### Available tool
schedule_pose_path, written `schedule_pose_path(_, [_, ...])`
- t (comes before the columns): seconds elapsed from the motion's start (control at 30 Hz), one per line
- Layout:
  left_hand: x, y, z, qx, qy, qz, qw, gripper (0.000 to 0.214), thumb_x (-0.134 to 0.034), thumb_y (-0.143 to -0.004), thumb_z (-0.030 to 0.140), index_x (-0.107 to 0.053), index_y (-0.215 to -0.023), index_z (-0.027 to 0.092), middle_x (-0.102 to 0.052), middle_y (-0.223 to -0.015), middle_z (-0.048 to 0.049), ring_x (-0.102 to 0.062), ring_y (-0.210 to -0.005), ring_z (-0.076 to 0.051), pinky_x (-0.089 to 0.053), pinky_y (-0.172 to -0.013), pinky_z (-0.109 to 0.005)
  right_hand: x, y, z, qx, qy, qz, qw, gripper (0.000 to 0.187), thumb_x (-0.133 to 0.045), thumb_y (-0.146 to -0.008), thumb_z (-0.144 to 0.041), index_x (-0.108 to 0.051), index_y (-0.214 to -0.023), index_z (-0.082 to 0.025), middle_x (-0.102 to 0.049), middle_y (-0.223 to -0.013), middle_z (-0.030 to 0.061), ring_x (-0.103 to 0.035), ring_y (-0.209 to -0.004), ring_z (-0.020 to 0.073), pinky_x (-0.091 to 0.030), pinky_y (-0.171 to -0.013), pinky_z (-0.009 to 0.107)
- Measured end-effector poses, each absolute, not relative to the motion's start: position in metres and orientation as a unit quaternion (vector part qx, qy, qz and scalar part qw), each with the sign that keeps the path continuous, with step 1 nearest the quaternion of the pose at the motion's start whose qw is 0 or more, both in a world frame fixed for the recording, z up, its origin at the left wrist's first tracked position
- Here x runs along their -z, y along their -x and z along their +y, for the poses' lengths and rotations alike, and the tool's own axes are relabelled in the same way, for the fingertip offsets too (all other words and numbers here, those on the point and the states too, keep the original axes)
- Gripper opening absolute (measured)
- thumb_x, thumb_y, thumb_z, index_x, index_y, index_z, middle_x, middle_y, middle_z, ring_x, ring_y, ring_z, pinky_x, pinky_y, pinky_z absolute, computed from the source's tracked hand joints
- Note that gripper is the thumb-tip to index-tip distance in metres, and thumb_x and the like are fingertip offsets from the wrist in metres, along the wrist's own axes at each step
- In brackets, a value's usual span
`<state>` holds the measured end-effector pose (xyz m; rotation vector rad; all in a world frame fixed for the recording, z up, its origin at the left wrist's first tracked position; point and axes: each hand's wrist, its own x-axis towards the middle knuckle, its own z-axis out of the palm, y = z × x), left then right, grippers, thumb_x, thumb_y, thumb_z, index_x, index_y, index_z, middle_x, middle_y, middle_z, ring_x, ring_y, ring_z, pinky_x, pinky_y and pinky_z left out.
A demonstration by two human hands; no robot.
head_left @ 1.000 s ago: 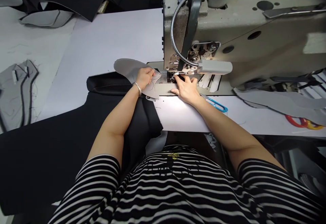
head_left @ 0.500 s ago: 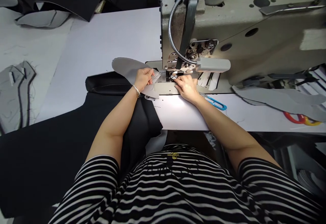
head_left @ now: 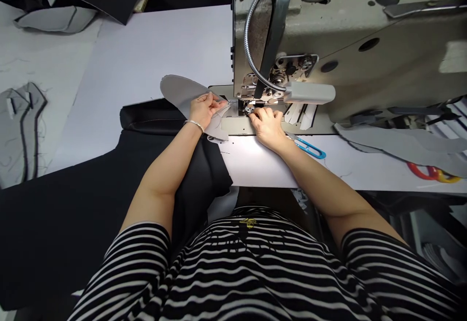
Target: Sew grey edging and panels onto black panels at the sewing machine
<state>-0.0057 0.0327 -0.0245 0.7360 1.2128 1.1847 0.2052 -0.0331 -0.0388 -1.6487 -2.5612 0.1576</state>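
My left hand rests over a grey fabric piece, its fingers pinched at the piece's right end, where loose dark threads show. A bracelet circles that wrist. Close to the needle area of the sewing machine, my right hand has its thumb and fingertips drawn together beside the round metal part of the presser foot. What those fingertips hold, if anything, is too small to make out. Below and left of the grey piece, black material with a stitched seam lies folded on the table.
Blue thread snips lie just right of my right hand. Farther right are grey cut pieces and red-and-yellow scissor handles. More grey pieces lie at the left. A lamp head hangs above the machine bed.
My left hand has shifted slightly left and its fingers have turned, with the grey piece moving a little under it. My right fingers have bent more beside the presser foot. The view has shifted slightly.
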Motion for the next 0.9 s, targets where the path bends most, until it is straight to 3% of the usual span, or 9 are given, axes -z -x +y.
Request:
schedule_pose_path(0.23, [0.017,0.003,0.036,-0.594,-0.215,0.483,0.606,0.034,-0.057,-0.091,0.020,-0.052,-0.059,0.014,-0.042,-0.044,0.0080,-0.056,-0.047,-0.006,-0.058,-0.084,-0.031,0.050,-0.210,-0.029,-0.055,0.486,-0.868,0.084,0.047,-0.019,-0.098,-0.015,-0.048,-0.135,-0.013,-0.048,-0.142,0.0149,-0.036,-0.129,0.0259,-0.026,-0.094,0.042])
schedule_pose_path(0.47, [0.003,0.016,0.040,-0.592,-0.212,0.485,0.608,0.039,-0.050,-0.095,0.018,-0.052,-0.057,0.015,-0.034,-0.037,0.0086,-0.053,-0.039,-0.006,-0.058,-0.067,-0.021,0.049,-0.210,-0.031,-0.054,0.493,-0.865,0.071,0.045,-0.023,-0.099,-0.017,-0.046,-0.137,-0.009,-0.046,-0.143,0.0169,-0.037,-0.129,0.0271,-0.029,-0.095,0.042])
schedule_pose_path(0.67, [-0.002,0.044,0.050,-0.665,-0.195,0.473,0.544,0.040,-0.043,-0.098,0.018,-0.049,-0.059,0.016,-0.031,-0.039,0.0110,-0.042,-0.034,-0.001,-0.057,-0.070,-0.016,0.045,-0.207,-0.031,-0.086,0.527,-0.841,0.083,0.042,-0.030,-0.098,-0.023,-0.052,-0.132,-0.010,-0.047,-0.141,0.0184,-0.040,-0.126,0.0297,-0.035,-0.094,0.044])
schedule_pose_path(0.8, [-0.004,0.050,0.050,-0.666,-0.207,0.467,0.543,0.037,-0.046,-0.097,0.020,-0.050,-0.061,0.016,-0.031,-0.039,0.0108,-0.046,-0.038,-0.002,-0.056,-0.069,-0.014,0.038,-0.218,-0.023,-0.133,0.630,-0.749,0.154,0.040,-0.039,-0.093,-0.023,-0.053,-0.126,-0.006,-0.052,-0.133,0.0212,-0.047,-0.121,0.0297,-0.038,-0.101,0.043])
schedule_pose_path(0.9, [-0.005,0.049,0.048,-0.657,-0.212,0.468,0.551,0.036,-0.047,-0.097,0.022,-0.052,-0.062,0.017,-0.031,-0.038,0.0096,-0.054,-0.043,-0.004,-0.054,-0.061,-0.011,0.037,-0.234,-0.013,-0.178,0.715,-0.639,0.221,0.038,-0.046,-0.087,-0.023,-0.053,-0.122,-0.009,-0.057,-0.124,0.0211,-0.052,-0.116,0.0314,-0.043,-0.097,0.044])
